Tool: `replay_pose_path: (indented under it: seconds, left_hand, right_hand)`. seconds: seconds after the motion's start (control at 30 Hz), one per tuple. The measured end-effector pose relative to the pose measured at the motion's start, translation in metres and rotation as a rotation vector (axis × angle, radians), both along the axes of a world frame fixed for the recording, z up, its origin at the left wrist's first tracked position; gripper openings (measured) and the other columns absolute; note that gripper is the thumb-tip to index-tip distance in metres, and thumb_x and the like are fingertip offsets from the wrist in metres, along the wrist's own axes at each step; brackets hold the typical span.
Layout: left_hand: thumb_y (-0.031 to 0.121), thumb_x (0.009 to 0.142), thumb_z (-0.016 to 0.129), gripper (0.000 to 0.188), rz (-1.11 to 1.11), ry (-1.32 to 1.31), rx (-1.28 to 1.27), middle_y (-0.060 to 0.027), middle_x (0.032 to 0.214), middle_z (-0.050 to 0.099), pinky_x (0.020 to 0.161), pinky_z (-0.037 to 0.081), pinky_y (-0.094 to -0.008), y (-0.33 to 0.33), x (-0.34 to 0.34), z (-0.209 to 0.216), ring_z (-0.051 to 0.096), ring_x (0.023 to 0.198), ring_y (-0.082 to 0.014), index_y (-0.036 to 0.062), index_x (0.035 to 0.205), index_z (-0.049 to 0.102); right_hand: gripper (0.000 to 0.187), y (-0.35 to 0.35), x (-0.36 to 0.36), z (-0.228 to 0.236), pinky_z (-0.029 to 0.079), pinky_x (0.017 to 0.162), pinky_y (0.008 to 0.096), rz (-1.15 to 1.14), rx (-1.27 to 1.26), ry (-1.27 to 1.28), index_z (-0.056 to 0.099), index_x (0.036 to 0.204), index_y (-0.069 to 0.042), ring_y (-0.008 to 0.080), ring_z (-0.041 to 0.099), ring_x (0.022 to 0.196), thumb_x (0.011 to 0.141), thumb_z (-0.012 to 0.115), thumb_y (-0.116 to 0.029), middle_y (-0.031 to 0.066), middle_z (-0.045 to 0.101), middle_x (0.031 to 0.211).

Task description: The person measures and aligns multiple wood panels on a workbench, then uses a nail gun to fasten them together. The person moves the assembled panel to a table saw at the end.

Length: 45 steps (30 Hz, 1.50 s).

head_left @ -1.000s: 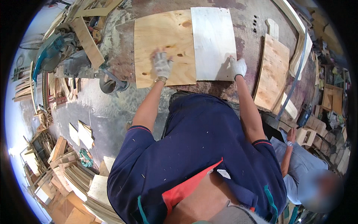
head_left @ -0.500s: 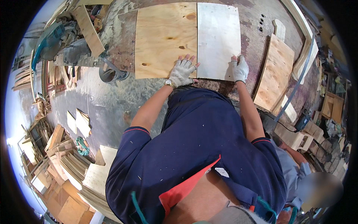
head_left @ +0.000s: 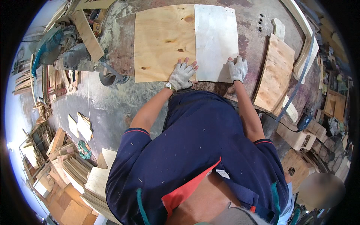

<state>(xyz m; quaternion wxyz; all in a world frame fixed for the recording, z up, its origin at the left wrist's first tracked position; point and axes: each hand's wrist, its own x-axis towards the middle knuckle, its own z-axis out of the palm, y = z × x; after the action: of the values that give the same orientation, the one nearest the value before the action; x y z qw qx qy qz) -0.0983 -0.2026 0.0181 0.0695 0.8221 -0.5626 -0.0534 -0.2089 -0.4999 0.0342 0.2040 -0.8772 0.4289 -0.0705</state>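
Note:
Two plywood sheets lie edge to edge on the worn work table (head_left: 125, 45). The left one is a yellowish plywood sheet with dark knots (head_left: 161, 41); the right one is a narrower pale plywood sheet (head_left: 216, 37). My left hand (head_left: 181, 76), in a fingertipless white glove, rests open with fingers spread on the yellowish sheet's near right corner, beside the seam. At the pale sheet's near right corner, my right hand (head_left: 239, 69), gloved alike, has curled fingers on its edge, the thumb on top. The undersides of both sheets are hidden.
To the right lies another plywood panel (head_left: 275, 71), near a long metal strip (head_left: 308, 63). A teal power tool (head_left: 48, 45) and a leaning board (head_left: 88, 35) are at the far left. Stacked wood offcuts (head_left: 75, 176) fill the lower left. Another person (head_left: 288, 198) is at lower right.
Both sheets sit slightly further left in view. My right hand has shifted left a little with its fingers more curled. The person at lower right has moved, showing a wooden box.

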Motion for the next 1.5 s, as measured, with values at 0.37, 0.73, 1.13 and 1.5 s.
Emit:
replay_pose_path:
  seconds: [0.37,0.73,1.13,1.5]
  left_hand:
    - [0.058,0.083,0.071,0.079,-0.013,0.053,-0.034,-0.0053,0.162,0.042,0.123,0.019,-0.0614,0.004,0.0,0.003,0.032,0.151,-0.0368,0.0126,0.146,0.055]
    - [0.055,0.084,0.071,0.083,0.024,0.064,0.02,-0.0063,0.164,0.039,0.124,0.015,-0.0615,0.044,0.016,-0.004,0.024,0.155,-0.0379,0.0116,0.151,0.049]
    - [0.052,0.082,0.074,0.089,0.041,0.012,0.063,-0.0087,0.167,0.034,0.124,0.008,-0.0627,0.091,0.047,-0.021,0.016,0.157,-0.0413,0.0101,0.154,0.045]
    - [0.044,0.08,0.076,0.088,0.053,0.026,0.05,-0.0127,0.166,0.033,0.124,0.012,-0.0626,0.089,0.043,-0.005,0.021,0.155,-0.042,0.0092,0.154,0.044]
  right_hand:
    - [0.056,-0.01,-0.001,-0.007,0.048,0.102,0.0488,-0.048,0.212,-0.088,0.069,0.127,-0.01,0.0458,0.059,0.119,0.08,0.077,-0.041,0.0281,0.061,0.127]
    - [0.032,0.023,0.021,0.004,0.05,0.092,0.0529,0.135,0.131,0.001,0.068,0.103,-0.008,0.0433,0.062,0.106,0.081,0.07,-0.031,0.023,0.062,0.109]
    - [0.057,-0.061,-0.051,0.031,0.05,0.097,0.0497,-0.125,-0.041,-0.232,0.068,0.113,-0.001,0.0424,0.061,0.112,0.081,0.075,-0.047,0.0273,0.065,0.116]
    - [0.099,-0.181,-0.227,0.045,0.054,0.098,0.0454,-0.698,0.047,0.377,0.064,0.126,0.002,0.04,0.067,0.116,0.064,0.082,-0.073,0.0271,0.069,0.125]
